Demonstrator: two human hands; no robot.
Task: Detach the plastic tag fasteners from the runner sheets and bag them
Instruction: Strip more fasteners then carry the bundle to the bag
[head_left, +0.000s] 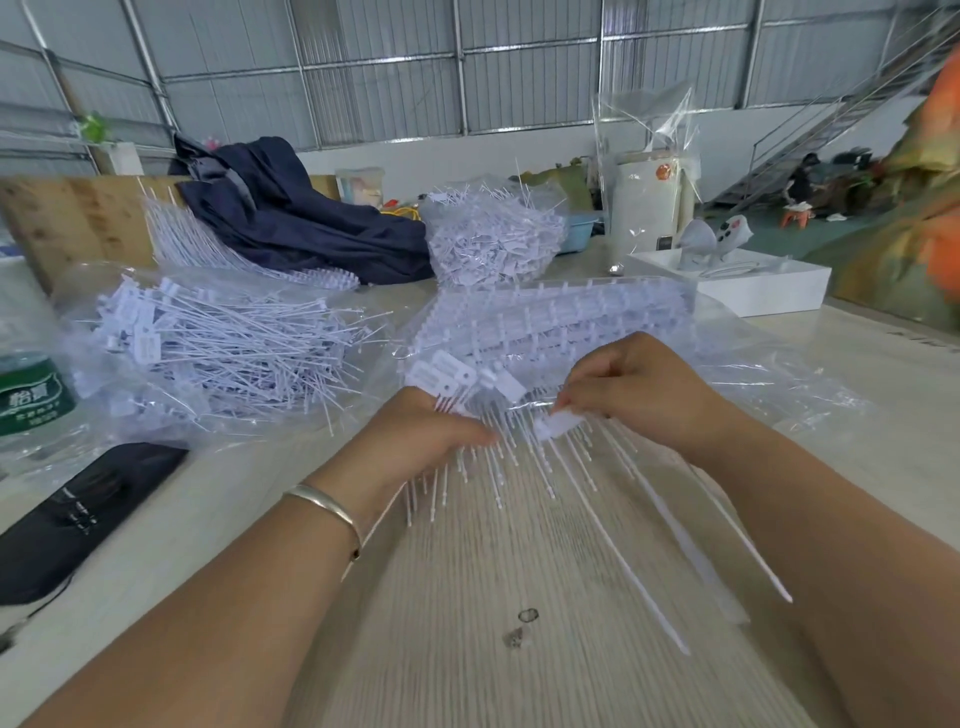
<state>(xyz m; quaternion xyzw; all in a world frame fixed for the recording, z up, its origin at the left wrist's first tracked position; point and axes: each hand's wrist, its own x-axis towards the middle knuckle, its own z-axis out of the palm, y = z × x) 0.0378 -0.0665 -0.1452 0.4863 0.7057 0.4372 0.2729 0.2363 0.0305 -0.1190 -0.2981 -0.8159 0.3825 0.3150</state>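
Between both hands' fingers (563, 402), fastener tag (558, 425), pinched

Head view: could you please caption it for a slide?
Both hands detach white plastic tag fasteners from a runner sheet.

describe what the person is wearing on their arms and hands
Both forearms are bare, with no sleeves or gloves in view. The left hand has a thin silver-coloured metal bangle round its wrist. The right hand and its wrist carry nothing: no ring, watch or band shows.
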